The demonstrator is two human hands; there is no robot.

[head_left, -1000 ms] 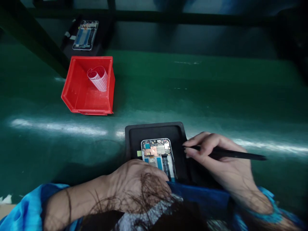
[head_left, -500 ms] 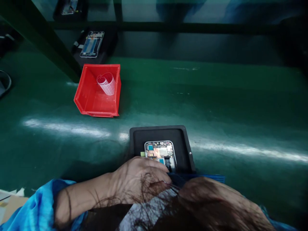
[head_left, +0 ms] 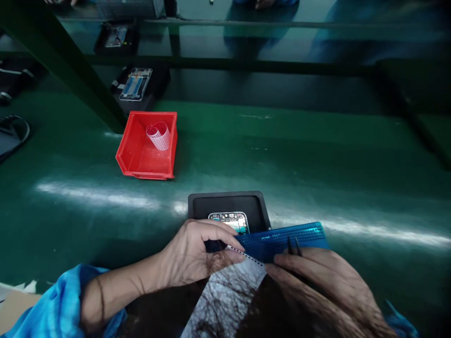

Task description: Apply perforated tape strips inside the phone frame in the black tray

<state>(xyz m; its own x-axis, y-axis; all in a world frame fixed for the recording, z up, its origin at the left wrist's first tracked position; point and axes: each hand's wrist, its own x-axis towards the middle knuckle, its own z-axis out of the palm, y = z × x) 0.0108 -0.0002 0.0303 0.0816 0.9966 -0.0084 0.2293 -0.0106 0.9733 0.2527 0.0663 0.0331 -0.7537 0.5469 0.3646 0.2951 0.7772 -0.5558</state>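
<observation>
A phone frame with an exposed circuit board [head_left: 229,220] lies in a black rubber tray [head_left: 225,204], its lower part hidden behind my hands and a blue perforated sheet [head_left: 278,242]. My left hand [head_left: 197,251] pinches the sheet's left end just over the phone. My right hand [head_left: 317,286] holds the sheet's right part and also grips black tweezers [head_left: 293,246], whose tips poke up past the sheet's edge. A pale mottled film [head_left: 225,300] hangs below the sheet and partly covers the view of my lap.
A red plastic bin [head_left: 146,145] holding a curled pink-white perforated sheet [head_left: 158,135] stands on the green bench [head_left: 282,155] beyond the tray. Farther off, another phone [head_left: 136,83] lies on a black tray under a dark green beam [head_left: 66,65]. A co-worker's hand [head_left: 59,1] shows at the top edge.
The blue sheet has risen into view over the tray, held by both hands. My right hand has moved down from the tray's right side, and my left hand now covers less of the phone.
</observation>
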